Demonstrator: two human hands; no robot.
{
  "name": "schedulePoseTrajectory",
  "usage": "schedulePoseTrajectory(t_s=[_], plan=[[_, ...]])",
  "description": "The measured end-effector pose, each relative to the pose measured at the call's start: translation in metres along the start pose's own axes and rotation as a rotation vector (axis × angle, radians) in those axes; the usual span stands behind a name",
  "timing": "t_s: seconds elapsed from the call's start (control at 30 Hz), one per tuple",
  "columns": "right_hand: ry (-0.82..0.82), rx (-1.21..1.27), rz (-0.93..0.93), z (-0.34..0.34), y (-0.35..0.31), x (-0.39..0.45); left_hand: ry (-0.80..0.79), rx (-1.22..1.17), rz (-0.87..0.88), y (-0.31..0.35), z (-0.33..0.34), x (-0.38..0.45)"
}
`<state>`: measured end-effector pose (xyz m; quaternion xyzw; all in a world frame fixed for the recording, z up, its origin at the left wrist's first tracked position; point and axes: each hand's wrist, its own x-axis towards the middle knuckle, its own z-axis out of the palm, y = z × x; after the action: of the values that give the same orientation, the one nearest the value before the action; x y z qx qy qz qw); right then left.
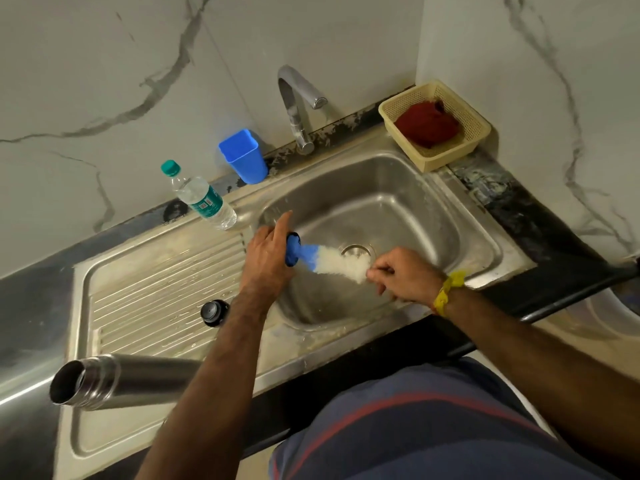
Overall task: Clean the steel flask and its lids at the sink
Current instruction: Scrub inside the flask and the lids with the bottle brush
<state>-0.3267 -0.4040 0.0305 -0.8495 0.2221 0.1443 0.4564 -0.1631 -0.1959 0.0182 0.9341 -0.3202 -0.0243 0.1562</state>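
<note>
The steel flask point(114, 381) lies on its side at the front of the drainboard, its open mouth facing left. A black lid point(214, 311) sits on the drainboard near my left forearm. Over the sink basin point(398, 202), my left hand point(268, 258) grips a small blue lid with a black rim point(292, 250). A bottle brush with blue and white bristles point(332, 263) pokes into that lid. My right hand point(405, 276) pinches the brush's far end, above the drain. No water runs from the tap point(298, 109).
A clear plastic water bottle point(204, 199) and a blue cup point(244, 155) stand at the back of the sink unit. A beige basket point(474, 128) holding a red cloth sits at the back right corner. Marble walls close in behind and on the right.
</note>
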Motion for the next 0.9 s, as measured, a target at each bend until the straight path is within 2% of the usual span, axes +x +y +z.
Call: schedulePoseTrajectory(t_s=[0.03, 0.07, 0.1, 0.13, 0.17, 0.23, 0.27, 0.3, 0.33, 0.37, 0.43, 0.47, 0.5, 0.53, 0.63, 0.67, 0.7, 0.8, 0.9], plan=[[0.176, -0.244, -0.06, 0.001, 0.001, 0.001, 0.006, -0.01, -0.005, 0.002, 0.002, -0.001], [0.325, -0.342, -0.094, 0.003, 0.001, 0.0, 0.008, -0.026, -0.011, 0.004, 0.004, -0.001], [0.394, -0.284, -0.119, 0.005, -0.002, -0.001, 0.006, -0.038, -0.016, 0.005, 0.004, -0.001], [0.372, -0.125, -0.112, 0.008, -0.002, 0.0, 0.005, -0.049, -0.022, 0.004, 0.003, 0.0], [0.28, 0.078, -0.068, 0.008, -0.001, 0.0, 0.008, -0.059, -0.025, 0.002, 0.001, 0.001], [-0.029, 0.453, 0.144, 0.009, -0.001, -0.007, 0.034, -0.075, -0.033, -0.002, -0.007, 0.004], [-0.135, 0.581, 0.233, 0.009, -0.001, -0.013, 0.05, -0.09, -0.04, -0.003, -0.011, 0.005], [-0.166, 0.636, 0.242, 0.01, 0.0, -0.017, 0.061, -0.109, -0.049, -0.003, -0.013, 0.005], [-0.119, 0.609, 0.177, 0.012, 0.001, -0.019, 0.062, -0.122, -0.057, -0.002, -0.014, 0.005], [-0.005, 0.487, 0.067, 0.014, 0.004, -0.019, 0.059, -0.129, -0.06, -0.001, -0.014, 0.005], [0.25, 0.093, -0.162, 0.018, 0.006, -0.018, 0.043, -0.118, -0.046, 0.004, -0.008, 0.003], [0.305, -0.047, -0.21, 0.02, 0.003, -0.016, 0.038, -0.107, -0.036, 0.005, -0.005, 0.002], [0.305, -0.086, -0.203, 0.02, -0.001, -0.013, 0.035, -0.094, -0.026, 0.006, -0.004, 0.0], [0.233, -0.009, -0.158, 0.016, -0.004, -0.013, 0.04, -0.08, -0.024, 0.007, -0.003, 0.0], [-0.138, 0.392, 0.098, -0.001, -0.006, -0.019, 0.076, -0.073, -0.016, 0.004, -0.005, 0.0], [-0.165, 0.399, 0.122, -0.004, -0.005, -0.018, 0.087, -0.08, -0.013, 0.005, -0.007, -0.002], [-0.122, 0.338, 0.105, -0.004, -0.005, -0.016, 0.09, -0.078, -0.012, 0.006, -0.006, -0.003], [0.166, -0.059, -0.097, 0.009, -0.009, -0.006, 0.072, -0.065, -0.021, 0.007, -0.005, -0.003], [0.222, -0.136, -0.276, 0.005, -0.009, -0.005, 0.164, -0.219, -0.202, 0.0, -0.018, 0.0]])
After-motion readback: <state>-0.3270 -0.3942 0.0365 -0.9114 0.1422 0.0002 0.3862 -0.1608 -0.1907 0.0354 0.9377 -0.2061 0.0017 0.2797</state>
